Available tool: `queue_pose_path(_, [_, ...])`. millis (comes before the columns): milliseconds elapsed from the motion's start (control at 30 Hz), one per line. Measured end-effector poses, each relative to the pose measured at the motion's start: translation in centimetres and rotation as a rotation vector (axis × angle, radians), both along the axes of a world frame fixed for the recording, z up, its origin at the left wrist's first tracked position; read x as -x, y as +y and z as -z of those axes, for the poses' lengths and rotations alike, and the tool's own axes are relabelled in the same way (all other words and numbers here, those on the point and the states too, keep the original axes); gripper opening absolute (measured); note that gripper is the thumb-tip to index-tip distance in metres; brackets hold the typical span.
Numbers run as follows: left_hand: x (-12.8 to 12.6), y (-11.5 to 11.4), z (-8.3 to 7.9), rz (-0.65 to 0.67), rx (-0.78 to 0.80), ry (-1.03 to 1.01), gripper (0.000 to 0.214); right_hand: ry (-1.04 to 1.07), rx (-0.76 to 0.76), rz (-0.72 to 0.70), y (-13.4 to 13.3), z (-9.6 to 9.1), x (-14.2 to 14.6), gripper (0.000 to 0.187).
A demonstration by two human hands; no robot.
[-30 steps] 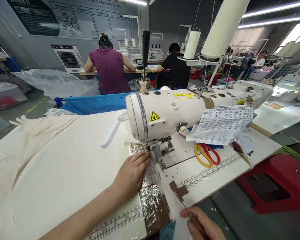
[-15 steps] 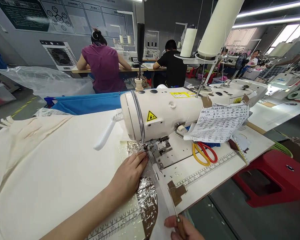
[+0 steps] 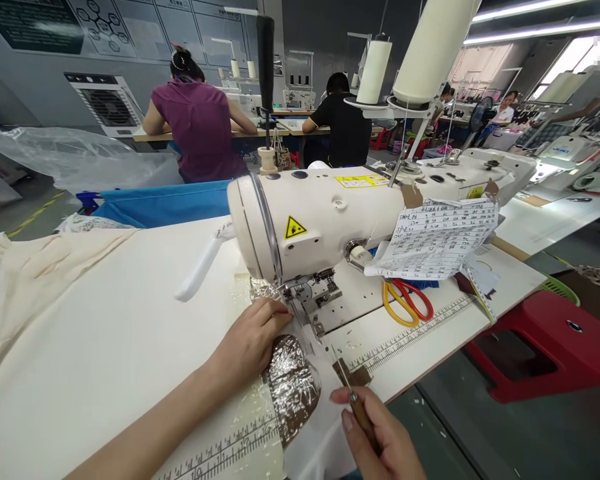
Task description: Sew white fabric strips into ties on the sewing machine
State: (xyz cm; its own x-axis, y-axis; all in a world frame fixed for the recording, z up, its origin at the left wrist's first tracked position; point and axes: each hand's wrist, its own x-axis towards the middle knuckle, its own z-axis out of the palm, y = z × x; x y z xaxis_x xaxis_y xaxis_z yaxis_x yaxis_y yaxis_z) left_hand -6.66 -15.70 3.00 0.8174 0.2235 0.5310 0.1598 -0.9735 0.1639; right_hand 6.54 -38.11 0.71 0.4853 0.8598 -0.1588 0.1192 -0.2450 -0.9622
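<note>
A white sewing machine stands over the work. Under its needle area runs white, thin fabric beside a shiny, clear-covered brown piece. My left hand is close to the needle, fingers together and bent, holding the fabric down at the brown piece's edge. Its fingertips are partly hidden. Lower right, my right hand is closed around the wooden handle of an awl. The awl's thin metal shaft points up toward the machine, above the fabric's right edge.
Scissors with yellow and red handles lie right of the needle area. A handwritten paper sheet hangs on the machine. Cream fabric lies at the table's left. A red stool stands at right. Two people sit working ahead.
My right hand has moved up with the awl, showing more of the hand. The fabric and brown piece have shifted and bunched slightly. My left hand stays near the needle. The view has shifted slightly.
</note>
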Motion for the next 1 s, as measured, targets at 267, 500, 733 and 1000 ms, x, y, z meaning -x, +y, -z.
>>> queue_pose_path(267, [0.1, -0.1, 0.2, -0.118, -0.101, 0.043, 0.037, -0.058, -0.039, -0.11, 1.7, -1.3, -0.4, 0.045])
queue_pose_path(500, [0.1, -0.3, -0.1, -0.01, -0.038, 0.02, 0.031, -0.04, -0.001, -0.155, 2.8, -2.6, -0.7, 0.037])
queue_pose_path(733, [0.1, -0.2, 0.3, -0.144, -0.109, 0.085, 0.035, -0.157, -0.043, -0.148, 4.4, -2.5, -0.9, 0.036])
queue_pose_path(1000, [0.2, -1.0, -0.5, -0.054, -0.034, 0.012, 0.032, -0.282, -0.127, -0.162, 5.8, -2.5, -1.2, 0.028])
